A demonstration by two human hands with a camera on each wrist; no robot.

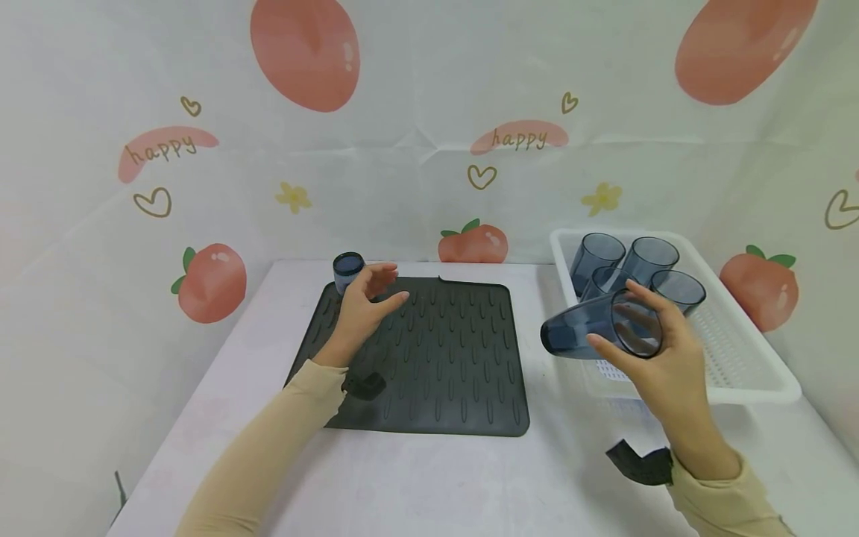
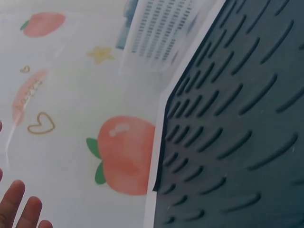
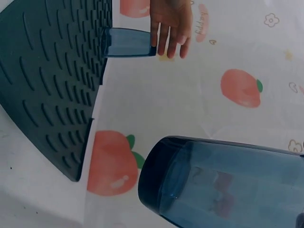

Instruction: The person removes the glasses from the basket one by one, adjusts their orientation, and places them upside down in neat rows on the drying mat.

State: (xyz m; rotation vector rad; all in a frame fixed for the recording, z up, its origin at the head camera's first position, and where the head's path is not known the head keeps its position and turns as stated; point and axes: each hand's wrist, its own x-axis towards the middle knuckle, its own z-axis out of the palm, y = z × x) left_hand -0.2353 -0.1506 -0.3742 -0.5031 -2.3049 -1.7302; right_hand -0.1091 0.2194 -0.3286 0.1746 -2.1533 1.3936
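A translucent blue drinking glass (image 1: 584, 328) is gripped near its rim by my right hand (image 1: 671, 365); it lies almost level over the basket's near left side, its thick base pointing left. The same glass (image 3: 228, 185) fills the lower right of the right wrist view. My left hand (image 1: 362, 309) hovers over the back left of the black drying mat (image 1: 436, 358), fingers spread and holding nothing. Just behind it a second blue glass (image 1: 347, 268) stands upside down at the mat's back left corner. In the right wrist view, the left fingers overlap that glass's base.
A white perforated basket (image 1: 745, 365) stands at the right with several blue glasses (image 1: 651, 257) in its left part. Behind the white table (image 1: 429, 485) hangs a sheet (image 1: 403, 179) printed with peaches. Black straps (image 1: 640, 462) hang at both wrists.
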